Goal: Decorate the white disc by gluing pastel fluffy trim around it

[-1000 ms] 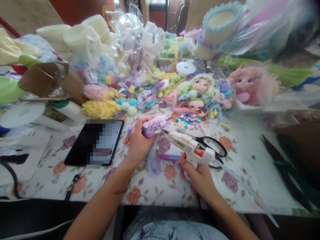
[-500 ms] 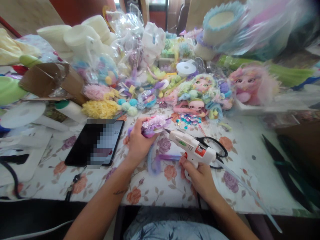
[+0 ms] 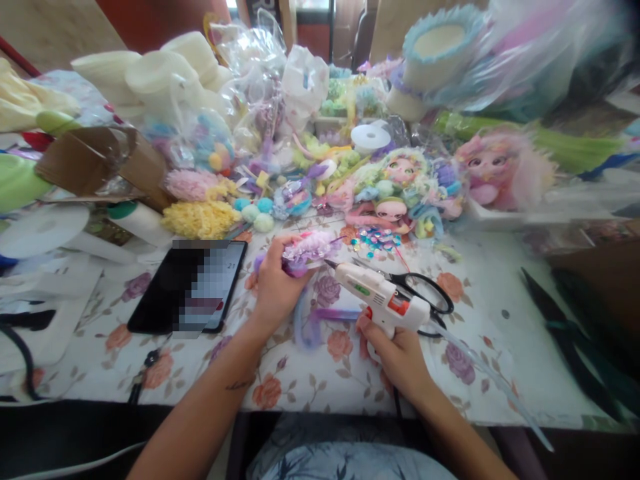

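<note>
- Left hand [image 3: 279,287]: fingers closed around a lilac ruffled ornament [image 3: 313,247], just ahead of the hot-glue gun [image 3: 383,293].
- Right hand [image 3: 397,347]: fingers wrapped around the gun's grip.
- Nozzle [image 3: 331,265]: nearer the ornament than half a second ago, apparently within gluing reach; contact unclear.
- Scissors [image 3: 447,293]: partly behind the gun.

Gun [image 3: 367,285]: smooth white plastic, faint sheen; glue stick [image 3: 495,375] smooth, translucent. Ruffled piece [image 3: 310,247]: soft, cloth-like, rough, glittery in spots; sequins [image 3: 373,241] glossy, plastic-looking. Table cover [image 3: 310,387] matt, fabric-like; carton [image 3: 77,160] dull brown cardboard; bag [image 3: 253,50] clear, crinkled, glossy plastic; yellow bundle [image 3: 200,220] matt, shaggy, yarn-like.
</note>
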The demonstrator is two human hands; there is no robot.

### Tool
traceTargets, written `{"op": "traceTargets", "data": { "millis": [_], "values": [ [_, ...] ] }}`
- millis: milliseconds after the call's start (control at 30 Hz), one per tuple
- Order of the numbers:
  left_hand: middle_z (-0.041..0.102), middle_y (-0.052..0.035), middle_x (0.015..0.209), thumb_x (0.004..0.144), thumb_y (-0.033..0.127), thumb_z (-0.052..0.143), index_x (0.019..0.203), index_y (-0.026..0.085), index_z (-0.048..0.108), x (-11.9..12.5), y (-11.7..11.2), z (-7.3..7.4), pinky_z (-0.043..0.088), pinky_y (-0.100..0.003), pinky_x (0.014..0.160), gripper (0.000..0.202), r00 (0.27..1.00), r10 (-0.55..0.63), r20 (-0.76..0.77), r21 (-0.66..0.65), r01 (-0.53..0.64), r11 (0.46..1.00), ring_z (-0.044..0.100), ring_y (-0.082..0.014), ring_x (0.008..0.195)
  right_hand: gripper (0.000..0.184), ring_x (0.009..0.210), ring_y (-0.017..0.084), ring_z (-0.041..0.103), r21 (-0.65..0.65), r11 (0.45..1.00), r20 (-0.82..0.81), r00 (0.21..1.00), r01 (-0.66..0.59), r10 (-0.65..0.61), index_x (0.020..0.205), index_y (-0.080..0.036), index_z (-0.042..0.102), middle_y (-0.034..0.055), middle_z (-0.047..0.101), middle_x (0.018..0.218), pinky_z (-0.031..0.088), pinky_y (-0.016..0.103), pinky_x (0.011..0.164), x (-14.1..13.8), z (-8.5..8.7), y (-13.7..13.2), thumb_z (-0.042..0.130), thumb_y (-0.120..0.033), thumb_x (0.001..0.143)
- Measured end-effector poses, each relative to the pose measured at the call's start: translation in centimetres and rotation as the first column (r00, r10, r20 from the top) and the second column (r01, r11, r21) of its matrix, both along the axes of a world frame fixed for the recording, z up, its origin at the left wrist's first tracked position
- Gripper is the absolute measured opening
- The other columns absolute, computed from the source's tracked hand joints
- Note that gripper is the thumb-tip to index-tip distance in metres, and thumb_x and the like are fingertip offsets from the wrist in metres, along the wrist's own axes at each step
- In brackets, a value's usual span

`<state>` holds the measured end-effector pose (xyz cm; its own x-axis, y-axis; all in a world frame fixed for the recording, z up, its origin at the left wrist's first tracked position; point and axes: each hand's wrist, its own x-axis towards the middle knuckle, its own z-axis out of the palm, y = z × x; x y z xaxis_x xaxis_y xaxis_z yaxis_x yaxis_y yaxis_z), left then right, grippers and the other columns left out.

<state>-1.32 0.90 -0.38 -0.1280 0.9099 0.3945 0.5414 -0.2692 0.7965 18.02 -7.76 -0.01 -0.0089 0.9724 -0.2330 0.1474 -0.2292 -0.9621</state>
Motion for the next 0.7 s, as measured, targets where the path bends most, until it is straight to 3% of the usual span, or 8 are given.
{"op": "traceTargets", "data": {
  "millis": [400, 700],
  "values": [
    [0.07, 0.0002, 0.106, 0.069, 0.023, 0.082, 0.107, 0.024, 0.059, -0.17, 0.15, -0.25, 0.051, -0.029, 0.087, 0.045, 1.0, -0.008, 0.003, 0.018, 0.008, 1.0, 0.066, -0.0184, 0.098, 0.025, 0.043, 0.012, 0.047, -0.004, 0.999, 0.028, 0.998, 0.05, -0.05, 0.055, -0.022, 0.052, -0.0033, 0.052, 0.043, 0.038, 0.024, 0.045, -0.19, 0.46, 0.17, 0.056, -0.032, 0.077],
    [0.069, 0.0, 0.104, 0.068, 0.026, 0.081, 0.105, 0.024, 0.058, -0.08, 0.21, -0.15, 0.051, -0.03, 0.084, 0.044, 0.999, -0.001, 0.039, -0.016, 0.002, 1.0, 0.066, -0.0185, 0.095, 0.023, 0.046, 0.013, 0.049, -0.003, 1.0, 0.023, 1.0, 0.004, -0.004, 0.061, -0.021, 0.058, -0.0028, 0.056, 0.048, 0.04, 0.025, 0.047, 0.1, 0.04, -0.16, 0.056, -0.032, 0.081]
  ]
}}
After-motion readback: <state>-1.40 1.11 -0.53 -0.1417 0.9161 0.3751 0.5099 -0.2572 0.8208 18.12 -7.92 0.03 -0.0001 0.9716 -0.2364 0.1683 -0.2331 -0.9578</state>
